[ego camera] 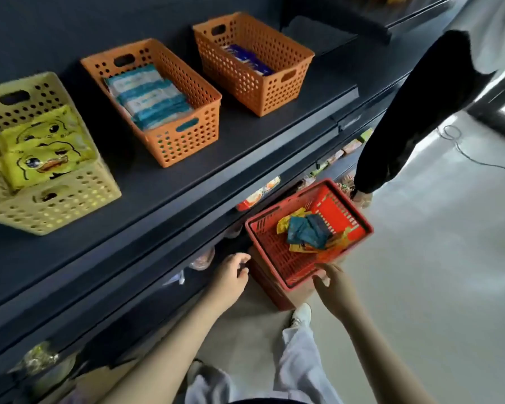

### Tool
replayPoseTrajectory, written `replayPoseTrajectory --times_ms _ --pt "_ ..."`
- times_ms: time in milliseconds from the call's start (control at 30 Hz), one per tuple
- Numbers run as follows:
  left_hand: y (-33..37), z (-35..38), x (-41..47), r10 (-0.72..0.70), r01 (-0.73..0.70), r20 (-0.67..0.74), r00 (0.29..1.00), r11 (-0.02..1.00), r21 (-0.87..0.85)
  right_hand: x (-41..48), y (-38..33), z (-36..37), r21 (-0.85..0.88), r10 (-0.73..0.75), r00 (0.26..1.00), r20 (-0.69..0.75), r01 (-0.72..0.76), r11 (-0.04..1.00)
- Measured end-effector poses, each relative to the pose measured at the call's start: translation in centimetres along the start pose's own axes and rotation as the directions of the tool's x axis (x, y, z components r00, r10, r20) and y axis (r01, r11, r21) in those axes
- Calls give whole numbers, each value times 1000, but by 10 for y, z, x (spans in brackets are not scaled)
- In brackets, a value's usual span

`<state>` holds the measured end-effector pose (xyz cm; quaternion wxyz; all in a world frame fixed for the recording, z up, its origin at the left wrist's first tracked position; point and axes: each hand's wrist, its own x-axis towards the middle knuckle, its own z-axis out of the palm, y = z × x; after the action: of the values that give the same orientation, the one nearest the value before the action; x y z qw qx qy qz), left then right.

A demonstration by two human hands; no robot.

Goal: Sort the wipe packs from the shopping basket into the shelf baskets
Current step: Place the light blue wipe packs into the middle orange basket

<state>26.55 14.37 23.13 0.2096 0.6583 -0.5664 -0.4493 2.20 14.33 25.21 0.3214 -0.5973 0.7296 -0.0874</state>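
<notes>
A red shopping basket (267, 228) sits low beside the dark shelf unit, holding several teal and yellow wipe packs (308, 231). On the shelf stand a yellow basket (70, 196) with yellow duck packs (45, 153), an orange basket (184, 141) with blue-and-white striped packs (150, 99), and a second orange basket (277, 91) with dark blue packs (248, 61). My left hand (231, 275) hovers left of the red basket, fingers loosely curled, empty. My right hand (333, 282) is at the red basket's near rim, fingers spread, holding nothing.
Another person in a black sleeve (414, 118) reaches down at the far side of the red basket. Lower shelves (274, 185) hold packaged goods. A second red basket (270, 290) lies under the first. Grey floor (435, 272) spreads to the right, with a cable.
</notes>
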Motion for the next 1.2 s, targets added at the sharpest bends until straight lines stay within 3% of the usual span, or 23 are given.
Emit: replayPoseTrajectory --times_ms 200,333,467,600,833,933,1067,1200 --pt "3 84 69 -297 302 72 952 950 -83 97 86 -34 -52 76 986 146 -69 996" --pt "5 131 129 -409 418 99 907 904 -93 188 128 -40 -47 135 975 177 -128 991" --pt "-15 185 208 -444 460 142 885 880 -115 281 161 -15 -47 170 975 146 -165 985" --pt "-53 241 290 -523 548 164 836 811 -205 359 195 33 -122 119 974 193 -97 988" --pt "-84 304 412 -663 677 159 732 679 -284 440 235 89 -244 266 928 260 -203 948" --pt "-92 319 430 -739 727 121 662 595 -342 459 251 106 -236 315 910 269 -255 938" --pt "-107 329 423 -748 709 41 663 609 -354 460 251 119 -249 362 893 266 -300 921" --pt "-111 323 411 -792 738 7 611 566 -369 457 246 124 -208 406 871 278 -358 910"
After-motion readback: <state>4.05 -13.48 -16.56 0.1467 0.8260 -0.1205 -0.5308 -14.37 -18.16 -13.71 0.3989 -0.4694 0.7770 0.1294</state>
